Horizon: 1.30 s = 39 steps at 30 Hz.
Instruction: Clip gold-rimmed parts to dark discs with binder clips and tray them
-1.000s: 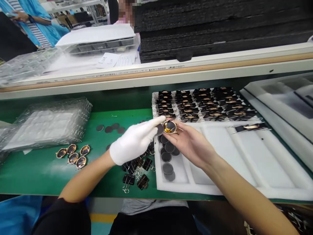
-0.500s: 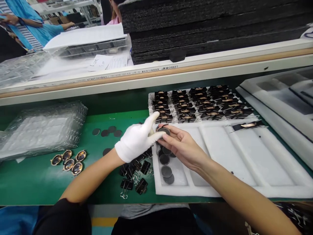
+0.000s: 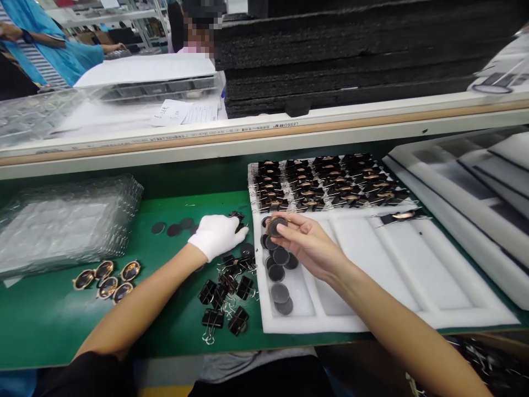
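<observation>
My right hand, bare, pinches a round gold-rimmed piece with a dark disc face above the near-left compartment of the white foam tray. My left hand, in a white glove, is low over the green table, with its thumb and fingers around a black binder clip; the fingertips are partly hidden. Loose black binder clips lie nearer to me. Dark round discs lie in the tray's left compartment, and other discs lie left of the glove.
Rows of clipped gold-rimmed pieces fill the tray's far part; one clipped piece lies apart. Several amber-faced round pieces and stacked clear plastic trays are at left. Foam sheets lie right. A ledge runs behind.
My left hand has left the round piece and moved left and down to the binder clips. My right hand still holds the round piece, now showing its dark face. The view has shifted slightly.
</observation>
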{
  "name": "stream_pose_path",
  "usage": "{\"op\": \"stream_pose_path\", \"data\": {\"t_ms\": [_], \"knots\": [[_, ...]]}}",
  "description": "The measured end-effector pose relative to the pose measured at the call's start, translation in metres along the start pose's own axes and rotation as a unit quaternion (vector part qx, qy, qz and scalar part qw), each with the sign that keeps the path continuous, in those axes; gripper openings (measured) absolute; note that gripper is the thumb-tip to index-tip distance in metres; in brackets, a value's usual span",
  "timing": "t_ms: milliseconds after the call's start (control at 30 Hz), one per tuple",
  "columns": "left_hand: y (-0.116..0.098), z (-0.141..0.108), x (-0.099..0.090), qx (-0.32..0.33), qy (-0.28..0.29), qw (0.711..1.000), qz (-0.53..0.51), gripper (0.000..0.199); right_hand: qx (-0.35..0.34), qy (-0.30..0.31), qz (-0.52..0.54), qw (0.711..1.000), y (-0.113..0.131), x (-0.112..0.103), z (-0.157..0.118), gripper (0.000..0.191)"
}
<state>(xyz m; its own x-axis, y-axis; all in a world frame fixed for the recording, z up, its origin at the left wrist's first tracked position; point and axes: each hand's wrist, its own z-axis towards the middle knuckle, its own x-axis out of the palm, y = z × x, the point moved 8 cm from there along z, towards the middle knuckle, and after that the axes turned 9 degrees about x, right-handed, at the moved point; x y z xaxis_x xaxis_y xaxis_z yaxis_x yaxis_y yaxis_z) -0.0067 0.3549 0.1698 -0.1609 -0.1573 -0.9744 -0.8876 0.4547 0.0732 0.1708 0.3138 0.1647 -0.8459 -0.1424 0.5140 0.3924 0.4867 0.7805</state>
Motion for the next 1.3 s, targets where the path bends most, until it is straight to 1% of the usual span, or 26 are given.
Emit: {"op": "stream_pose_path", "data": {"t_ms": [67, 100, 133, 200, 267, 333, 367, 400, 433, 467, 500, 533, 567, 633, 667, 700, 767, 833, 900, 967, 1033, 1100, 1167, 1200, 1233, 1300], "knots": [[0.003, -0.002, -0.003, -0.016, -0.004, 1.000, -0.010, 0.045, 0.007, 0.022, -0.001, 1.000, 0.000, 0.005, -0.001, 0.028], [0.004, -0.006, -0.008, -0.021, -0.021, 0.999, -0.015, 0.043, 0.016, 0.033, -0.001, 0.999, -0.001, 0.007, -0.002, 0.027], [0.004, -0.012, -0.016, -0.025, -0.049, 0.998, -0.023, 0.042, 0.026, 0.044, -0.001, 0.999, -0.003, 0.010, -0.003, 0.026], [0.000, -0.028, -0.034, -0.030, -0.139, 0.989, -0.048, 0.042, 0.054, 0.069, 0.002, 0.996, -0.008, 0.018, -0.005, 0.027], [-0.011, -0.045, -0.049, -0.015, -0.235, 0.969, -0.070, 0.042, 0.082, 0.099, 0.017, 0.992, -0.016, 0.027, -0.005, 0.030], [-0.028, -0.057, -0.057, 0.037, -0.304, 0.951, -0.051, 0.042, 0.097, 0.123, 0.043, 0.987, -0.023, 0.035, -0.005, 0.030], [-0.037, -0.060, -0.058, 0.076, -0.319, 0.944, -0.029, 0.041, 0.096, 0.129, 0.054, 0.986, -0.024, 0.036, -0.004, 0.030], [-0.044, -0.061, -0.057, 0.119, -0.320, 0.940, -0.008, 0.040, 0.086, 0.129, 0.058, 0.986, -0.024, 0.036, -0.004, 0.028], [-0.049, -0.061, -0.056, 0.156, -0.309, 0.938, 0.008, 0.039, 0.070, 0.125, 0.052, 0.988, -0.023, 0.034, -0.003, 0.027], [-0.049, -0.060, -0.054, 0.180, -0.291, 0.940, 0.011, 0.038, 0.048, 0.121, 0.034, 0.991, -0.019, 0.033, -0.003, 0.026], [-0.044, -0.059, -0.054, 0.184, -0.269, 0.945, -0.002, 0.038, 0.024, 0.121, -0.001, 0.992, -0.015, 0.031, -0.004, 0.025], [-0.036, -0.056, -0.054, 0.171, -0.241, 0.955, -0.029, 0.035, -0.002, 0.126, -0.047, 0.991, -0.010, 0.031, -0.006, 0.023], [-0.027, -0.054, -0.054, 0.145, -0.212, 0.964, -0.064, 0.032, -0.024, 0.137, -0.102, 0.985, -0.006, 0.033, -0.009, 0.021], [-0.012, -0.052, -0.052, 0.092, -0.155, 0.975, -0.127, 0.027, -0.049, 0.170, -0.209, 0.962, -0.003, 0.038, -0.015, 0.018], [-0.010, -0.052, -0.051, 0.084, -0.131, 0.978, -0.142, 0.030, -0.051, 0.183, -0.251, 0.949, -0.003, 0.040, -0.019, 0.016], [-0.012, -0.052, -0.050, 0.093, -0.109, 0.979, -0.146, 0.035, -0.050, 0.190, -0.284, 0.939, -0.003, 0.042, -0.021, 0.015], [-0.023, -0.054, -0.048, 0.129, -0.079, 0.979, -0.134, 0.047, -0.048, 0.188, -0.340, 0.920, -0.002, 0.042, -0.025, 0.013], [-0.031, -0.055, -0.044, 0.143, -0.062, 0.980, -0.124, 0.054, -0.054, 0.194, -0.400, 0.894, 0.000, 0.046, -0.029, 0.013], [-0.035, -0.055, -0.041, 0.136, -0.052, 0.983, -0.115, 0.058, -0.055, 0.221, -0.451, 0.863, 0.000, 0.052, -0.035, 0.016], [-0.038, -0.056, -0.037, 0.133, -0.047, 0.984, -0.111, 0.062, -0.059, 0.243, -0.485, 0.838, 0.001, 0.057, -0.039, 0.020], [-0.044, -0.057, -0.034, 0.141, -0.048, 0.982, -0.119, 0.064, -0.071, 0.244, -0.508, 0.823, 0.003, 0.059, -0.040, 0.023], [-0.048, -0.056, -0.030, 0.150, -0.055, 0.977, -0.141, 0.063, -0.072, 0.241, -0.521, 0.816, 0.004, 0.057, -0.040, 0.024], [-0.049, -0.055, -0.029, 0.153, -0.065, 0.971, -0.172, 0.060, -0.050, 0.245, -0.513, 0.821, 0.004, 0.052, -0.038, 0.020], [-0.047, -0.054, -0.029, 0.152, -0.072, 0.966, -0.194, 0.058, -0.033, 0.240, -0.496, 0.834, 0.005, 0.048, -0.036, 0.016], [-0.044, -0.052, -0.031, 0.148, -0.079, 0.961, -0.221, 0.055, -0.017, 0.225, -0.465, 0.856, 0.007, 0.043, -0.033, 0.012], [-0.034, -0.049, -0.034, 0.127, -0.085, 0.944, -0.294, 0.048, 0.010, 0.165, -0.359, 0.919, 0.014, 0.029, -0.024, 0.011]]}}
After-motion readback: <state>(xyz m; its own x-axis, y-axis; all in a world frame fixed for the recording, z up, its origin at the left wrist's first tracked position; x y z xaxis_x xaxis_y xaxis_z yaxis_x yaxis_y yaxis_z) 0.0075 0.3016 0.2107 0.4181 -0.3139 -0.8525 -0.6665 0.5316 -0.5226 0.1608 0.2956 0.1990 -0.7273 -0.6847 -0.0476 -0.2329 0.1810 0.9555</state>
